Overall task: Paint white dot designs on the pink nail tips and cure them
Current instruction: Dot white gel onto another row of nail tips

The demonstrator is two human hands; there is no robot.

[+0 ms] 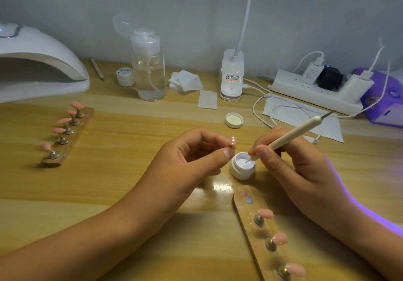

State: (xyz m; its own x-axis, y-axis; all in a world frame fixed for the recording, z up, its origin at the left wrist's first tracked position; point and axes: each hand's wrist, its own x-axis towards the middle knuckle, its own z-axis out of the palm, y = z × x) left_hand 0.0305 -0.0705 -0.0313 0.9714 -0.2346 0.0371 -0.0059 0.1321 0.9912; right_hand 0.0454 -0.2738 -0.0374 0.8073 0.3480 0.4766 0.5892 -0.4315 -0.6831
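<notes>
Pink nail tip (298, 141) between left fingers (218, 138), dotting tool (294, 134) in right fingers (264, 152).

Home nail-art desk, curing lamp (39, 62), 2 nail-tip stands (67, 137), power strip (316, 91), plain wall

Both hands and forearms are bare from the fingertips to the picture's lower edge. On the left hand (192, 156) the left thumbnail (229, 152) is short and rounded, pale with a faint sheen. Behind that hand runs the left forearm (98, 237), smooth and bare. The right hand (294, 167) has a short, close-trimmed right thumbnail (263, 152). A thin violet glow rims the right forearm (370, 237) behind the wrist, along its outer side
</notes>
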